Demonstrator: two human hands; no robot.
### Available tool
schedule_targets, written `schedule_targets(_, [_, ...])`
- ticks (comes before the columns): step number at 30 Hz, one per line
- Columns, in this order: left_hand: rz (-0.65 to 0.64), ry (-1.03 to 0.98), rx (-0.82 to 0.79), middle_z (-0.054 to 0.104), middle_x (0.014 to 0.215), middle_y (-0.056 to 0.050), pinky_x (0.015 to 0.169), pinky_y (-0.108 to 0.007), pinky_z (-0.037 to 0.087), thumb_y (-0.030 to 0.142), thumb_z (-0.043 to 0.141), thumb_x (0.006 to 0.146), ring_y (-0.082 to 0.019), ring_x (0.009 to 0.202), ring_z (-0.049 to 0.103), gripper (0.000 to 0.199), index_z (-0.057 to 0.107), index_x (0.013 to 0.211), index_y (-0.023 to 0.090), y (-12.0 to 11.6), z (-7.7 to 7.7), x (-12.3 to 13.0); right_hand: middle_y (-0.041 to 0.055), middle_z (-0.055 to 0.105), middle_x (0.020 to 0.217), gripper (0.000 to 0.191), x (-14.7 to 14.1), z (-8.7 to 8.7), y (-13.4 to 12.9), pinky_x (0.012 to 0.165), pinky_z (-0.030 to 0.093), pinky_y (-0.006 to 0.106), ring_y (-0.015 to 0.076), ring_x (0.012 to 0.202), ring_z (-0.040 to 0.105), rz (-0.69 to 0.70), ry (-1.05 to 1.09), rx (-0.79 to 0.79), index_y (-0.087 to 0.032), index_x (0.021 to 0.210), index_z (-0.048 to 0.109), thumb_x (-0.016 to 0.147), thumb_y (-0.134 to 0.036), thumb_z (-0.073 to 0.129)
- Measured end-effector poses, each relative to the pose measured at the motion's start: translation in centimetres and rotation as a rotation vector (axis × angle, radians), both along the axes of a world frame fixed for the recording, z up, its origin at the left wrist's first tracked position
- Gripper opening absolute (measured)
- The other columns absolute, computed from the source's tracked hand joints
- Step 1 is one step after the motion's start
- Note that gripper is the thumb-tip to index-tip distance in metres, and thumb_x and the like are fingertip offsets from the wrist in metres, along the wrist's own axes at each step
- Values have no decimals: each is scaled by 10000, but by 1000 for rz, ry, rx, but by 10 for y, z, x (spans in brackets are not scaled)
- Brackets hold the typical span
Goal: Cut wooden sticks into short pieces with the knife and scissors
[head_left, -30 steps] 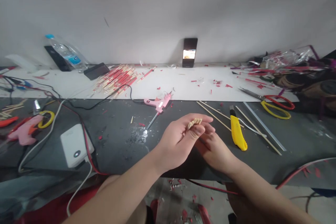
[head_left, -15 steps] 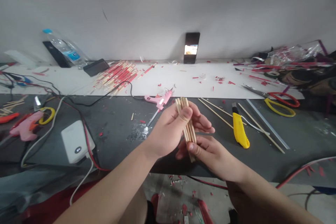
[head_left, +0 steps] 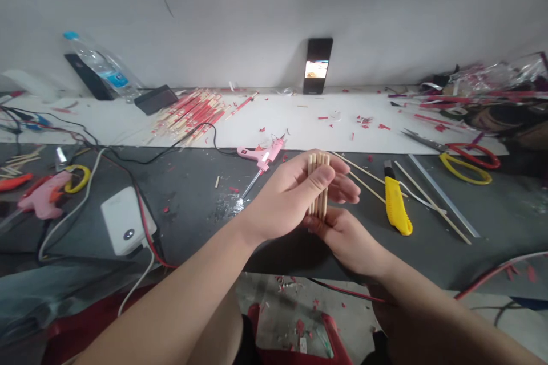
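Note:
A bundle of short wooden sticks, like cut chopsticks, stands nearly upright between both hands above the table's front edge. My left hand is closed round its upper part, thumb pressed across the front and fingers behind. Lower down, my right hand grips the bottom end, with the thumb in front; its other fingers are mostly hidden. The tops of the sticks look roughly level. Just beyond my left hand lies a pink glue gun, nozzle toward me. A yellow utility knife lies right of my hands, beside long thin sticks.
Scissors and a clear glue stick lie at right. Paper-wrapped chopsticks are piled at back left. A phone leans on the wall. At left are a white power bank, cables and another pink glue gun.
The bundle has turned from leaning to nearly upright, and its lower end no longer sticks out below my right hand. Both hands have shifted slightly right, still gripping it.

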State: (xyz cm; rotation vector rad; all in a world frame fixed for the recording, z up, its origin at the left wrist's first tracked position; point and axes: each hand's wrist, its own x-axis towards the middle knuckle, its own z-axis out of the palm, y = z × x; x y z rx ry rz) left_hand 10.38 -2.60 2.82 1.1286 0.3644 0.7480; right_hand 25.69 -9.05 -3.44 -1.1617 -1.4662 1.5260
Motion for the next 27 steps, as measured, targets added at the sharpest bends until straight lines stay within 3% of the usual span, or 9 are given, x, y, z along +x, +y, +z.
schedule_targets(3, [-5, 43, 152, 748, 1063, -89, 933, -337, 590, 338, 536, 1070, -197, 1040, 732, 183, 638, 1066, 186, -6, 13, 0, 87, 735, 1204, 265, 5, 2, 4, 1069, 531, 523, 297, 1232, 643, -61, -49, 212, -255, 1202, 718, 1019, -389, 581])
schedule_targets(7, [-28, 155, 328, 762, 1092, -83, 1006, -353, 542, 293, 502, 1083, -198, 1118, 707, 185, 630, 996, 192, -10, 15, -1, 98, 675, 1322, 363, 6, -5, 2, 1108, 507, 522, 291, 1306, 601, -171, -12, 367, -286, 1365, 615, 1006, -342, 592])
schedule_targets(10, [-58, 231, 380, 761, 1144, -85, 1030, -354, 525, 283, 502, 1081, -205, 1161, 693, 188, 640, 995, 189, -10, 15, -2, 100, 697, 1264, 306, 7, -7, 3, 1097, 520, 493, 274, 1243, 640, -168, -16, 419, -270, 1299, 664, 1013, -346, 587])
schedule_targets(15, [0, 259, 469, 743, 1188, -80, 1010, -301, 527, 266, 477, 1086, -179, 1137, 692, 211, 676, 1112, 199, -9, 26, 1, 78, 745, 1074, 265, 12, -1, 8, 942, 611, 413, 226, 1047, 712, -61, -14, 438, -247, 1216, 707, 1052, -322, 513])
schedule_targets(18, [-27, 267, 480, 751, 1102, -65, 962, -269, 542, 201, 461, 1080, -158, 1062, 709, 219, 680, 1061, 192, -9, 30, 2, 95, 733, 1098, 259, 15, -2, 8, 960, 596, 434, 246, 1092, 689, -83, -60, 449, -238, 1202, 712, 1042, -315, 524])
schedule_targets(23, [-33, 296, 501, 762, 1088, -56, 965, -264, 550, 146, 449, 1069, -150, 1059, 718, 232, 677, 1046, 187, -9, 29, 2, 121, 718, 1119, 269, 15, -5, 8, 938, 593, 452, 268, 1114, 669, -66, -75, 444, -206, 1205, 698, 1031, -311, 521])
schedule_targets(27, [22, 286, 632, 753, 1204, -40, 1016, -267, 546, 86, 435, 1057, -141, 1148, 703, 315, 695, 1173, 221, -8, 25, 3, 64, 721, 940, 222, 15, -2, 10, 801, 603, 366, 210, 929, 690, -35, -55, 439, -215, 1057, 700, 1037, -308, 500])
